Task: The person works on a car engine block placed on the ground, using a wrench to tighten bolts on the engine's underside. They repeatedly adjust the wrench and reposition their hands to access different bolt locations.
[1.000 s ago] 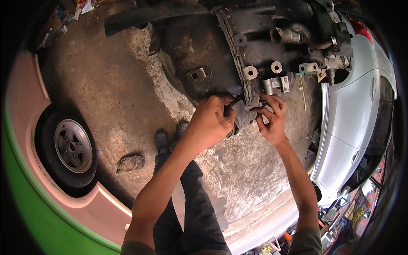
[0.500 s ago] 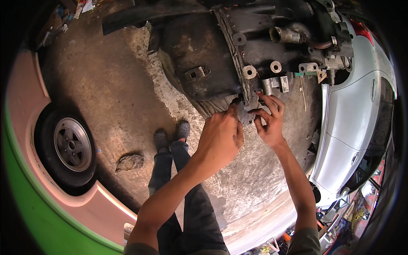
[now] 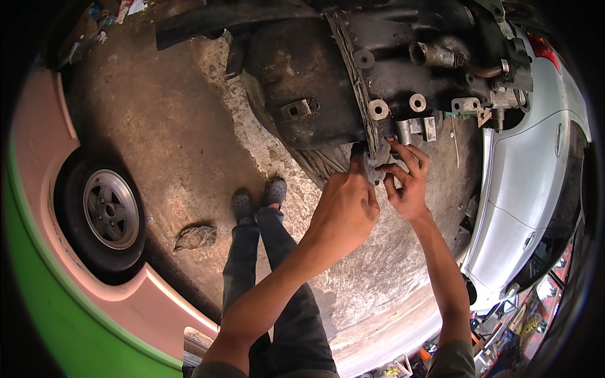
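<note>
A large, greasy black vehicle assembly [image 3: 283, 75], looking like an engine or gearbox housing, spans the upper middle. A ridged seam [image 3: 353, 75] runs down it to a small grey metal piece [image 3: 373, 169] at the lower edge. My left hand [image 3: 343, 205] reaches there from the left, its index finger stretched up against the underside and the other fingers curled. What it pinches, if anything, is hidden. On the opposite side of the piece, my right hand [image 3: 406, 183] has bent fingers, the tips touching the piece and the metal beside it. Dark grease marks the fingertips.
Close to my right hand, a silver cylindrical bracket [image 3: 413, 129] juts from the assembly. A silver car [image 3: 523, 189] stands at right. At left is a pink and green vehicle body [image 3: 101, 283] with a wheel [image 3: 112, 208]. A dark crumpled item [image 3: 195, 237] lies on the concrete floor [image 3: 176, 132].
The view has shifted slightly, so the assembly sits a little farther right and lower. My left hand has tilted, its wrist moving right; both hands stay at the same grey piece.
</note>
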A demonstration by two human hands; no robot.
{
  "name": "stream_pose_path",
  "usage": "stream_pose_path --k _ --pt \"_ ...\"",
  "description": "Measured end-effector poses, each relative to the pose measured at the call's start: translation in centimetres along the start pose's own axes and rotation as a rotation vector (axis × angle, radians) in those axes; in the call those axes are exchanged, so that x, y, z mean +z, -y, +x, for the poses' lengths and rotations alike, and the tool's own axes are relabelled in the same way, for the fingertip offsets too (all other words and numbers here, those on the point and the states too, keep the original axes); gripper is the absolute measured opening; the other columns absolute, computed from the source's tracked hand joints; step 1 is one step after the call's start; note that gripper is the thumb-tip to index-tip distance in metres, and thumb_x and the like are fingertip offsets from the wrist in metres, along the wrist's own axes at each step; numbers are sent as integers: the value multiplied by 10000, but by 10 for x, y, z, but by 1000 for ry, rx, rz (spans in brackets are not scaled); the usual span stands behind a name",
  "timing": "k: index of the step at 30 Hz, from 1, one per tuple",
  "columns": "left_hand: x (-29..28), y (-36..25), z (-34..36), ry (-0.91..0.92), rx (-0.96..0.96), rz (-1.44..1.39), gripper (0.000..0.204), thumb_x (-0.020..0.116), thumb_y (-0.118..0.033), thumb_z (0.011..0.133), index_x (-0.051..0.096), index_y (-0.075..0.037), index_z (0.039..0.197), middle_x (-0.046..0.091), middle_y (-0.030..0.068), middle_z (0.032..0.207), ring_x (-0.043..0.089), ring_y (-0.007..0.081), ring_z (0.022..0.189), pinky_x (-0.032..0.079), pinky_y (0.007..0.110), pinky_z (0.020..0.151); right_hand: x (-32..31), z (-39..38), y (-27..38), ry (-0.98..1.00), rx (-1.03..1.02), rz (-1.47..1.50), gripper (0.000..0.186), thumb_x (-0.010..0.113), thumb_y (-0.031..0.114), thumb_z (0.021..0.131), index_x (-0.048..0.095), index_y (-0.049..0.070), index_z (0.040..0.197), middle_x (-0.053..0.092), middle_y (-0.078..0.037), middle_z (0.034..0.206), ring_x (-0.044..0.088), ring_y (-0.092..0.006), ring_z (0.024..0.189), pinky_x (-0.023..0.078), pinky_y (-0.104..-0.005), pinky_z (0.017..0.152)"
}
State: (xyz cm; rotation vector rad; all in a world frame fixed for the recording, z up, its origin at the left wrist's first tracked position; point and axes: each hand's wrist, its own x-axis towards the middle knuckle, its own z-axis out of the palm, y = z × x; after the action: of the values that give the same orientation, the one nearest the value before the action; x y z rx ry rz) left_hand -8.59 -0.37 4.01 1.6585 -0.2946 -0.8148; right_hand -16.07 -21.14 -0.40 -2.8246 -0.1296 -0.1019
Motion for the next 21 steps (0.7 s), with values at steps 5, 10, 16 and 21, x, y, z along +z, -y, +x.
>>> stream_pose_path --k 5,10,16,21 --pt "10 15 -12 -80 38 -1 459 456 18 903 389 125 1345 599 303 728 626 446 690 462 506 620 2 -1 0 2 4 -8 214 664 -8 674 729 110 841 571 -65 1341 432 -310 1284 386 -416 1056" --pt "37 39 -17 -192 172 45 469 428 19 936 349 104 1391 616 282 739 629 447 683 480 500 622 4 -2 0 -3 7 -5 214 666 -4 672 731 110 841 568 -76 1346 424 -314 1287 369 -415 1061" --pt "29 37 -14 -167 10 -86 472 423 11 938 380 79 1403 623 309 815 639 423 723 483 464 650 4 -3 0 4 11 -15 215 675 3 667 733 115 840 567 -83 1344 425 -316 1280 354 -421 1063" --pt "-1 32 -2 -140 22 -29 363 464 -43 936 585 15 1273 637 229 827 617 269 692 497 354 697 5 -3 -2 12 6 -19 216 680 3 665 734 119 839 567 -80 1338 428 -314 1274 355 -423 1058"
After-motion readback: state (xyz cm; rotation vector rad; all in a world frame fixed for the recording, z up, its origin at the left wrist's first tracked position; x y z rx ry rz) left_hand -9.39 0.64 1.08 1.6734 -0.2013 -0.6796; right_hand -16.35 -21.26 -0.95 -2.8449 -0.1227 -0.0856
